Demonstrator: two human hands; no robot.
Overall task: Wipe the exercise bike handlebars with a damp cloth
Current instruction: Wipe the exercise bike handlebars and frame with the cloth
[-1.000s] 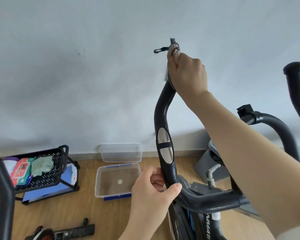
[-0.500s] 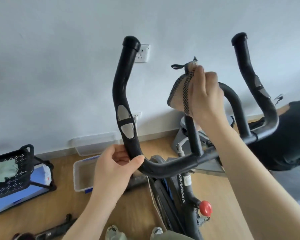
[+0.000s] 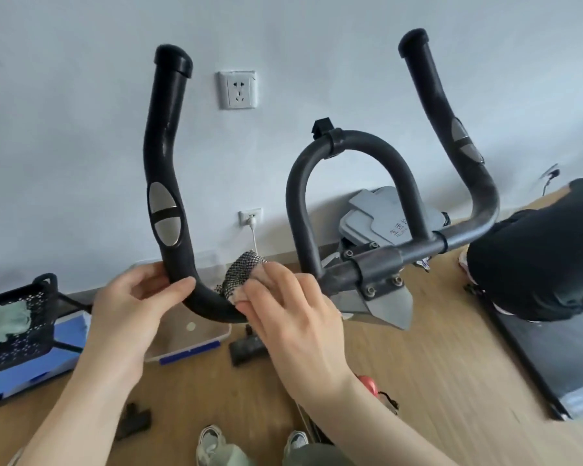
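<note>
Handlebars (image 3: 164, 183): black, left horn, centre loop, right horn.
Black basket (image 3: 31, 334): far left, holds a pale green rag (image 3: 5, 322).
Clear tub (image 3: 196, 334): on floor below bars, contents unclear.
Right hand (image 3: 300, 321): closed over the cloth, pressing it on the lower left bend.
Left hand (image 3: 132, 307): curled round that bend.
Cloth (image 3: 241, 275): mesh-patterned, bunched against the bar.

Likely home room: exercise bike (image 3: 367, 274), wood floor (image 3: 435, 381), wall socket (image 3: 238, 90).

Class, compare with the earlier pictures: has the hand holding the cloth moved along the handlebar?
Yes. The right hand with the cloth has dropped from the left handlebar tip, past its silver sensor pads, to the lower bend beside the left hand.
</note>
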